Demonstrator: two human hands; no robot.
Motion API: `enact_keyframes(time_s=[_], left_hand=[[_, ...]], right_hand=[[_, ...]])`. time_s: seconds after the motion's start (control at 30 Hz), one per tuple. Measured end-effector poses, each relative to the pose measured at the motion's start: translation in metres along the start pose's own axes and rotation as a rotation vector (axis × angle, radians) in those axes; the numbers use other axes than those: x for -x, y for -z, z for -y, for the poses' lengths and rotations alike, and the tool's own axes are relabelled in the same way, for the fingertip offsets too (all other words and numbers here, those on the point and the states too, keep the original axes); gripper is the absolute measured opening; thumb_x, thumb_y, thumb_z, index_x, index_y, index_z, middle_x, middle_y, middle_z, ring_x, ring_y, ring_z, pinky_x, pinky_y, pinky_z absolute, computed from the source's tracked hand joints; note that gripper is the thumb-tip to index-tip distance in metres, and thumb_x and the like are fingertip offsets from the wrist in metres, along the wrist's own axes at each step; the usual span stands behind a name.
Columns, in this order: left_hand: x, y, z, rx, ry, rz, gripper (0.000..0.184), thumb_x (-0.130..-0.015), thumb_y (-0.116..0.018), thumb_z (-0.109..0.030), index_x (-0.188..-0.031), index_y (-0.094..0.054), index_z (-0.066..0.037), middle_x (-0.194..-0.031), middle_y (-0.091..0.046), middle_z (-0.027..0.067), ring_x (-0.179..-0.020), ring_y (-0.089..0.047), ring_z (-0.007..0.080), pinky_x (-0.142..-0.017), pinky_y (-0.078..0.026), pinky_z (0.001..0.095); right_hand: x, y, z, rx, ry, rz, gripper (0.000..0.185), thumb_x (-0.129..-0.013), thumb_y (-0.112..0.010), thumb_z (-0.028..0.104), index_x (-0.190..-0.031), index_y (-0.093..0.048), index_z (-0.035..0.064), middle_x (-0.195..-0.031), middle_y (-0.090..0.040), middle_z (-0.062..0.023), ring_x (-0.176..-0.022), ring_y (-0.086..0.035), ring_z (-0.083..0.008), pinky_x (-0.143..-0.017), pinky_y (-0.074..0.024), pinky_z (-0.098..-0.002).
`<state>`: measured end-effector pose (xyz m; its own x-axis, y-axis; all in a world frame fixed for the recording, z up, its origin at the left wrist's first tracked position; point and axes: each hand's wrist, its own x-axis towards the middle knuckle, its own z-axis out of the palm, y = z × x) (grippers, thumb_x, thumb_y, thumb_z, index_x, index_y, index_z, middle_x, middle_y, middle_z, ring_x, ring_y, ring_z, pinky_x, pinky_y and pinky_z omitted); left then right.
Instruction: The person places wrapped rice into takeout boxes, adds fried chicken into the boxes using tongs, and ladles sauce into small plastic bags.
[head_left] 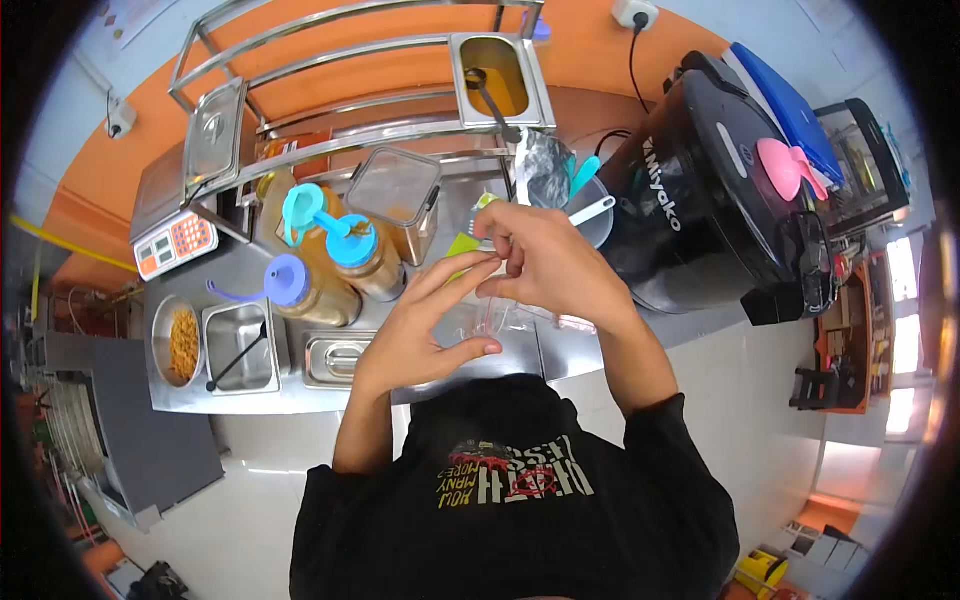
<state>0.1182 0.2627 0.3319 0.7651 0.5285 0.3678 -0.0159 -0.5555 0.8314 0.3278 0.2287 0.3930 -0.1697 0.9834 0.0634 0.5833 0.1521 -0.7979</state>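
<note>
Both hands meet over the middle of the steel counter. My left hand (430, 325) has its thumb held apart and its fingers stretched toward the other hand. Bent at the fingers, my right hand (540, 255) pinches at the fingertips; what it holds, if anything, is too small to make out. Just below the fingers lies a clear plastic bag (487, 318) with thin red lines on it. A green item (462, 243) shows behind the fingertips, partly hidden by them. Beyond the hands stands a clear square container (395, 190).
Bottles with blue (353, 243) and purple lids (287, 280) stand left of the hands. Further left are a bowl of orange-brown food (183, 345), a steel tray (240, 365) and a scale (175, 243). A black Miyako appliance (690, 190) stands right.
</note>
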Motion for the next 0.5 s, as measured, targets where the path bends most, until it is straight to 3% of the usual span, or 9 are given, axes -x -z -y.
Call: enact_keyframes(time_s=[0.1, 0.13, 0.33, 0.37, 0.4, 0.43, 0.5], left_hand=[[-0.002, -0.001, 0.005, 0.072, 0.019, 0.025, 0.071, -0.074, -0.086, -0.023, -0.136, -0.057, -0.004, -0.136, -0.056, 0.015, -0.124, -0.055, 0.0321, -0.104, -0.043, 0.0409], [-0.002, -0.003, 0.008, 0.089, 0.017, 0.029, 0.069, -0.074, -0.087, -0.021, -0.135, -0.057, -0.004, -0.134, -0.058, 0.0154, -0.122, -0.057, 0.0316, -0.102, -0.044, 0.0396], [0.004, -0.004, 0.018, 0.292, 0.124, 0.015, 0.062, -0.076, -0.085, -0.021, -0.129, -0.06, -0.002, -0.125, -0.063, 0.0126, -0.118, -0.059, 0.0248, -0.104, -0.042, 0.0374], [0.006, -0.003, 0.022, 0.339, 0.15, 0.024, 0.062, -0.077, -0.085, -0.023, -0.129, -0.06, -0.001, -0.126, -0.063, 0.0118, -0.119, -0.058, 0.0231, -0.105, -0.041, 0.0371], [0.006, -0.004, 0.023, 0.337, 0.109, -0.023, 0.06, -0.075, -0.085, -0.014, -0.128, -0.061, -0.004, -0.121, -0.067, 0.0111, -0.116, -0.062, 0.0231, -0.103, -0.045, 0.0366], [0.005, -0.004, 0.024, 0.36, 0.11, -0.047, 0.06, -0.075, -0.085, -0.014, -0.129, -0.06, -0.003, -0.122, -0.067, 0.0111, -0.116, -0.062, 0.0223, -0.103, -0.044, 0.0362], [0.003, -0.005, 0.025, 0.41, 0.114, -0.089, 0.061, -0.077, -0.084, -0.014, -0.131, -0.059, -0.002, -0.122, -0.067, 0.0109, -0.117, -0.061, 0.0209, -0.104, -0.043, 0.0355]], right_hand=[[-0.004, 0.0, -0.008, 0.092, 0.107, -0.012, 0.049, -0.063, -0.084, 0.007, -0.103, -0.056, 0.0019, -0.081, -0.062, -0.0161, -0.077, -0.065, -0.0341, -0.067, -0.051, -0.0422], [-0.006, -0.003, -0.014, 0.148, 0.202, -0.051, 0.048, -0.066, -0.087, 0.009, -0.105, -0.058, 0.0026, -0.077, -0.058, -0.0092, -0.061, -0.063, -0.025, -0.059, -0.0512, -0.0355], [-0.015, 0.036, -0.01, 0.183, 0.163, 0.243, 0.044, -0.074, -0.084, 0.025, -0.105, -0.062, 0.0016, -0.084, -0.066, -0.0132, -0.067, -0.067, -0.0257, -0.063, -0.0526, -0.0356], [-0.025, 0.043, -0.012, 0.213, 0.119, 0.112, 0.043, -0.075, -0.083, 0.025, -0.105, -0.063, 0.0015, -0.085, -0.067, -0.0147, -0.07, -0.069, -0.0274, -0.066, -0.0531, -0.0367], [-0.037, 0.05, -0.018, 0.242, 0.075, -0.02, 0.041, -0.076, -0.082, 0.025, -0.104, -0.064, 0.0014, -0.086, -0.069, -0.0162, -0.073, -0.07, -0.0292, -0.068, -0.0537, -0.0378], [-0.05, 0.058, -0.025, 0.269, 0.031, -0.152, 0.04, -0.077, -0.082, 0.025, -0.104, -0.066, 0.0013, -0.088, -0.071, -0.0177, -0.075, -0.071, -0.031, -0.07, -0.0542, -0.0389], [-0.089, 0.055, -0.052, 0.552, -0.019, -0.446, 0.036, -0.079, -0.08, 0.024, -0.104, -0.069, 0.0018, -0.089, -0.072, -0.0209, -0.085, -0.071, -0.0375, -0.077, -0.0543, -0.0445]])
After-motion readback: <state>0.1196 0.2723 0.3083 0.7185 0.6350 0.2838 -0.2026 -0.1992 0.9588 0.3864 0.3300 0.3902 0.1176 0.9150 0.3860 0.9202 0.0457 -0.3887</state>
